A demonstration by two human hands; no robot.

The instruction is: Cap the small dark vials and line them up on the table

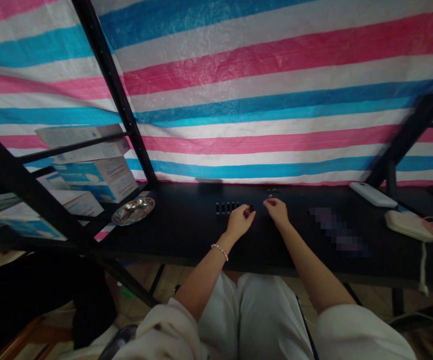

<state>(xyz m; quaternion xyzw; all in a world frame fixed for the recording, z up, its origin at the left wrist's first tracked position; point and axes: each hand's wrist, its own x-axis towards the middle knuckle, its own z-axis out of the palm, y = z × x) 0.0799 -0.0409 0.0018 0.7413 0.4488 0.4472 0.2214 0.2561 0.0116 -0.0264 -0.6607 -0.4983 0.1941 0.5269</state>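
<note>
My left hand [239, 221], with a beaded bracelet at the wrist, is closed around a small dark object [251, 208] whose kind is too small to tell. Just left of it, a row of several small black cylindrical pieces [223, 208] stands on the black table. My right hand [277, 211] has thumb and forefinger pinched together at the near side of a few tiny shiny bits [274, 190]. Whatever is between those fingertips is too small to name. The two hands are a short gap apart.
A shiny round metal dish [133, 211] lies to the left, beside stacked blue-and-white boxes [96, 177] on a rack. On the right are a white oblong device [373, 194], a cream case [409, 225] with a cable and a blurred patch. A striped sheet [257, 105] hangs behind the table.
</note>
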